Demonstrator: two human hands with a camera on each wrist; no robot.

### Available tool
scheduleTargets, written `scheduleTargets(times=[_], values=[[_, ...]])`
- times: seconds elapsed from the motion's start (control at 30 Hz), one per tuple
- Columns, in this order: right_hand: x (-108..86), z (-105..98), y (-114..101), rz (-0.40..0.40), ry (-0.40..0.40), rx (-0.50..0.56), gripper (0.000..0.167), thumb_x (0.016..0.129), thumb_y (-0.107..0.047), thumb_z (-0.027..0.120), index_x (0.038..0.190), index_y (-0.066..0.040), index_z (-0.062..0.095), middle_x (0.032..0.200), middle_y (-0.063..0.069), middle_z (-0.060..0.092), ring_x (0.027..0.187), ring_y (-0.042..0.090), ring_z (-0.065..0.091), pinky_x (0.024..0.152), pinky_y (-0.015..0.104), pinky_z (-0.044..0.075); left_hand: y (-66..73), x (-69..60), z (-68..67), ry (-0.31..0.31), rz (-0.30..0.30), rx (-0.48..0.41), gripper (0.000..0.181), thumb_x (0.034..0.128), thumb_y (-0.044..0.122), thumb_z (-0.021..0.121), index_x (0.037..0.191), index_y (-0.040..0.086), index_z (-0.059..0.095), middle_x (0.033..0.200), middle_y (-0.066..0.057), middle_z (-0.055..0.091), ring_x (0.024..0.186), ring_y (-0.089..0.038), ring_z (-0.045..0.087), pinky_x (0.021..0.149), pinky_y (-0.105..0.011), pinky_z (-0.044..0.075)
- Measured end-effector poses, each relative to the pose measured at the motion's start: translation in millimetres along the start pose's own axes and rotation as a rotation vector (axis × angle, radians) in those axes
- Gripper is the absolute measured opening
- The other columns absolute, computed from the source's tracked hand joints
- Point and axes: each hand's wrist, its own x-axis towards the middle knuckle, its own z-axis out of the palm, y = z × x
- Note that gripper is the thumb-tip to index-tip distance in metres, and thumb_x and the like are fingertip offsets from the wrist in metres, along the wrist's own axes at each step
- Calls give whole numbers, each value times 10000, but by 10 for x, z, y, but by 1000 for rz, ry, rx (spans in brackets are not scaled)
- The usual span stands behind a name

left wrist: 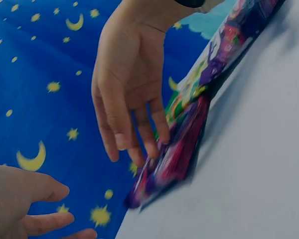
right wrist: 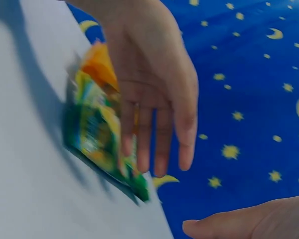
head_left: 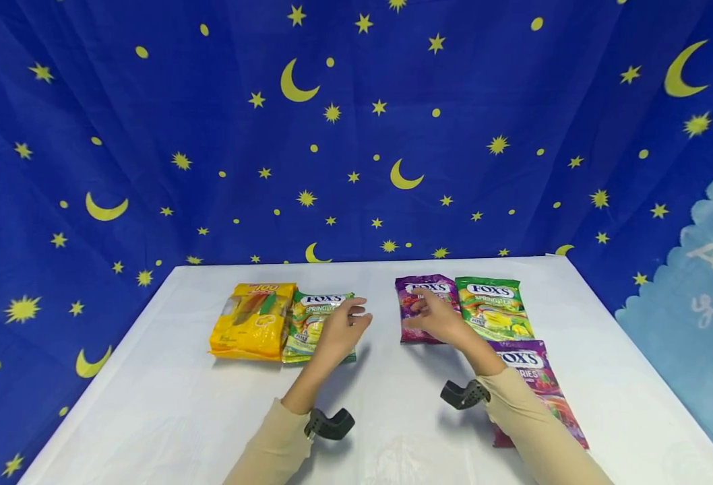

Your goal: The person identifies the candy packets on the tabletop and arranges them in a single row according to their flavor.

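In the head view my left hand (head_left: 339, 331) hovers over the right part of a green Fox's Spring Tea candy bag (head_left: 309, 322), its fingers loosely bent and holding nothing. A yellow candy bag (head_left: 253, 323) lies against that bag's left side. My right hand (head_left: 444, 320) is raised above a purple Fox's Berries candy bag (head_left: 410, 300) and partly covers it, with nothing in its spread fingers. Beside that lies another green Spring Tea bag (head_left: 494, 306). A second purple Berries bag (head_left: 547, 387) lies nearer, partly hidden by my right forearm. Both wrist views show relaxed fingers.
Everything lies on a white table (head_left: 381, 417). A blue curtain (head_left: 356, 222) with yellow moons and stars hangs behind it, and a light blue panel (head_left: 696, 323) with lettering stands at the right. Each wrist wears a black device (head_left: 330, 424).
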Motion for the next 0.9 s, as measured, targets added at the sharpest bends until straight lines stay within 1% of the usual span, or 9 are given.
scheduleTargets(times=[0.13, 0.3, 0.4, 0.5, 0.57, 0.63, 0.73, 0.8, 0.9], values=[[-72, -196, 61, 36, 13, 3, 659, 884, -143, 690, 1404, 87, 359, 1188, 262, 587, 1079, 395, 578, 888, 502, 491, 114, 103, 220, -83, -7, -72, 355, 933, 129, 599, 1263, -2, 583, 1071, -137, 666, 973, -294, 650, 709, -333, 560], [-139, -405, 158, 71, 35, 6, 667, 898, -139, 669, 1411, 113, 326, 1233, 315, 533, 1080, 427, 556, 870, 509, 498, 236, 230, 503, -156, -2, -55, 363, 933, 124, 580, 1277, 9, 586, 1063, -94, 674, 956, -245, 652, 711, -295, 542], [-181, -538, 213, 116, 59, -23, 684, 907, -182, 665, 1420, 105, 318, 1256, 319, 513, 1100, 449, 536, 874, 524, 493, 296, 288, 657, -160, 0, -44, 364, 932, 118, 580, 1280, 10, 589, 1064, -89, 677, 958, -218, 645, 746, -290, 533], [-222, -680, 263, 156, 71, -24, 700, 923, -211, 648, 1438, 97, 286, 1283, 329, 487, 1115, 466, 526, 878, 535, 491, 354, 337, 806, -132, 3, -42, 359, 921, 101, 592, 1265, 1, 597, 1029, -80, 693, 937, -190, 644, 780, -284, 526], [-251, -774, 299, 179, 81, -27, 706, 933, -213, 631, 1446, 102, 263, 1294, 337, 475, 1107, 462, 534, 877, 528, 496, 387, 368, 909, -123, 1, -42, 360, 914, 95, 593, 1259, -6, 596, 998, -68, 699, 906, -164, 646, 780, -274, 523], [-275, -858, 339, 193, 91, -17, 706, 941, -197, 617, 1447, 119, 238, 1293, 352, 465, 1095, 461, 544, 878, 516, 504, 409, 400, 1005, -126, 6, -42, 364, 904, 84, 588, 1255, -14, 601, 928, -49, 699, 816, -123, 630, 730, -253, 513], [-298, -948, 397, 216, 104, -7, 715, 950, -197, 604, 1444, 140, 212, 1293, 370, 445, 1103, 469, 536, 897, 507, 499, 426, 441, 1135, -163, -43, -99, 349, 911, 68, 586, 1242, -43, 602, 906, -76, 704, 781, -141, 653, 687, -246, 527], [-305, -989, 442, 232, 113, 2, 728, 951, -208, 609, 1440, 149, 204, 1294, 381, 431, 1120, 479, 520, 913, 510, 491, 428, 471, 1202, -191, -104, -201, 335, 917, 39, 585, 1229, -83, 594, 911, -126, 708, 791, -191, 683, 690, -254, 552], [-313, -1044, 528, 262, 112, 5, 743, 954, -221, 603, 1437, 162, 189, 1292, 395, 419, 1123, 484, 512, 919, 515, 486, 429, 511, 1269, -221, -228, -388, 315, 928, -4, 568, 1212, -138, 573, 986, -223, 691, 901, -305, 692, 744, -294, 574]])
